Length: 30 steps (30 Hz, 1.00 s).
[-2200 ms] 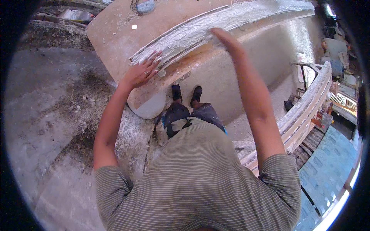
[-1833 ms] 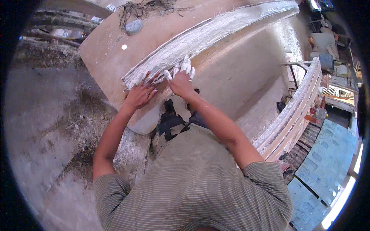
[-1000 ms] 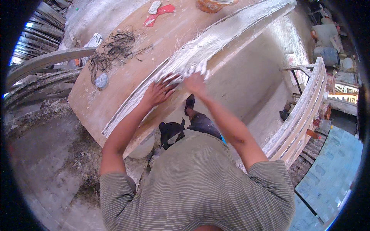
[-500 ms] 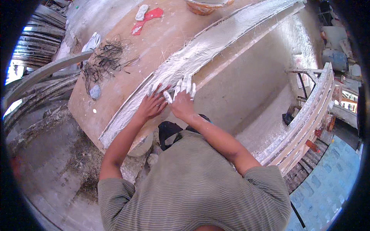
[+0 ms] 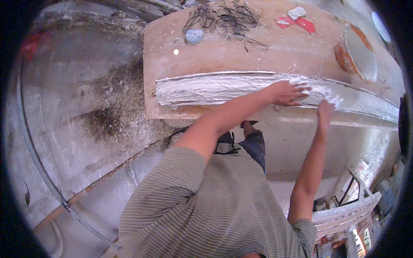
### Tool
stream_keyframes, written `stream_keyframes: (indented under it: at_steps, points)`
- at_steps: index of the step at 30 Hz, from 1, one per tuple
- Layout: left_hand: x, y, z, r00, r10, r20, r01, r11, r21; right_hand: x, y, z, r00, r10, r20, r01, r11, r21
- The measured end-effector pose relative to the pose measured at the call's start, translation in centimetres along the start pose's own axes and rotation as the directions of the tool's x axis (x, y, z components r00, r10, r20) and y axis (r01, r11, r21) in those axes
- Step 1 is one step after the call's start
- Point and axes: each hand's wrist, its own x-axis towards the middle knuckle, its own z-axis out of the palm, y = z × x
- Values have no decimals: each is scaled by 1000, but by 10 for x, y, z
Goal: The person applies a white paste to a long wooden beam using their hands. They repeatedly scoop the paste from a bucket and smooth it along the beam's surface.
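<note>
A long, shallow strip mould [image 5: 206, 88] lies across the board, filled with wrinkled white plaster that has stray fibres at its far edge. My left hand [image 5: 289, 93] rests on the plaster with its fingers spread and their tips coated white. Just to its right, my right hand [image 5: 328, 107] reaches onto the strip, its white-coated fingers stretched out and blurred by motion. Neither hand shows anything held. Right of both hands, the plaster surface looks smoother than at the left end.
On the wide board [image 5: 241, 56] lie a tangle of black strings [image 5: 228, 19], a bluish lump [image 5: 194, 36], a red scrap [image 5: 304, 25] with a white lump [image 5: 297, 13] on it, and an orange-rimmed basin [image 5: 350, 53]. A plaster-caked frame [image 5: 344, 213] stands at lower right.
My view has turned, so the strip now runs nearly level across it. Both hands have moved rightward along the plaster, and they are now farther apart.
</note>
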Motion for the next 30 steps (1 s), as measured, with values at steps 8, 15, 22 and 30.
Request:
stream_keyframes:
  at_steps: [8, 15, 22, 30]
  points:
    - [-294, -23, -91, 911, -262, 319, 296, 953, -61, -197, -205, 127, 938, -336, -88, 346, 926, 151]
    - [-484, -23, -164, 785, -501, 365, 494, 861, 120, -348, -411, 119, 686, -587, 430, 454, 807, 378]
    - [-559, -28, -181, 832, -547, 97, 528, 833, 168, -365, -422, 118, 810, -429, 399, 273, 879, 391]
    - [-568, -42, -168, 928, -274, 250, 180, 922, 343, -371, -436, 174, 756, -651, -65, 638, 712, 294]
